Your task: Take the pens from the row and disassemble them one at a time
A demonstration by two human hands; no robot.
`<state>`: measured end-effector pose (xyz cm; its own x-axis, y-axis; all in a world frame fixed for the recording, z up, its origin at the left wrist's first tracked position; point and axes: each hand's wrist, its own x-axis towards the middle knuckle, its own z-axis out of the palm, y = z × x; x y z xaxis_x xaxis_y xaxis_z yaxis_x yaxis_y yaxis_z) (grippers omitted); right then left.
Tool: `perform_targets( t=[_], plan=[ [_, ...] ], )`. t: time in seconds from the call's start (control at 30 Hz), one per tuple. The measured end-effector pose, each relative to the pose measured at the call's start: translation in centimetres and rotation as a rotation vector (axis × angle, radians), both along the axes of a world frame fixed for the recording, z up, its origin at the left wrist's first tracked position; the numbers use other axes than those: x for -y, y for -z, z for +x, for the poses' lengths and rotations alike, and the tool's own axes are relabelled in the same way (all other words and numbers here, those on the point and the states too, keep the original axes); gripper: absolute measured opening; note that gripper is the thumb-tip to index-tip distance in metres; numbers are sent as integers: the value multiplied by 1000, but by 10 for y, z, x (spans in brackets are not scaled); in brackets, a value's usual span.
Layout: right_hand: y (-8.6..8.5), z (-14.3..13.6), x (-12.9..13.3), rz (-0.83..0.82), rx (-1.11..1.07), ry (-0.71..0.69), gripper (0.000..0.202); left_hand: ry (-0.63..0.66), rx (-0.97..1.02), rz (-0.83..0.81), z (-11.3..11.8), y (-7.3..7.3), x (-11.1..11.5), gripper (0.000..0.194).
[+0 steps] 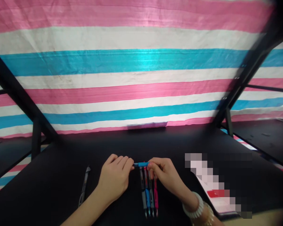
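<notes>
A pen with a light blue part [143, 164] is held level between both hands, above the black table [108, 144]. My left hand [116, 175] is closed round its dark left end, and my right hand [163, 172] pinches its blue right end. Just below lie several pens side by side: a grey one [144, 199], a blue one [147, 197], another grey one [151, 199] and a pink one [156, 196]. Their upper ends are partly behind the right hand and the held pen. One more grey and black pen [84, 186] lies left of my left hand.
At the right lies a flat, pale pink object [221, 204], partly pixelated, beside my braceleted right wrist. Black frame bars [21, 91] [247, 72] slope at both sides. A pink, white and blue striped sheet [132, 62] hangs behind the table.
</notes>
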<state>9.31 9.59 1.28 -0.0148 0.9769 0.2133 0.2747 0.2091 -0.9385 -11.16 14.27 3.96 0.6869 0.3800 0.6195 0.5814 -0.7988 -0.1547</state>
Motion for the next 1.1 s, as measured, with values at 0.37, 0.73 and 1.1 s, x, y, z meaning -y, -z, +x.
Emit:
perform_targets(
  t=[0.37,0.73,1.1],
  plan=[
    [2,5,-4,49,-53,69,11,54,284,-366,-8,-7,-9,18],
    [0,11,2,41,-214,70,24,-11,1049,-1298,-6,4,-3,24],
    [2,11,2,24,-237,128,29,-76,1108,-1246,-5,12,5,25]
  ],
)
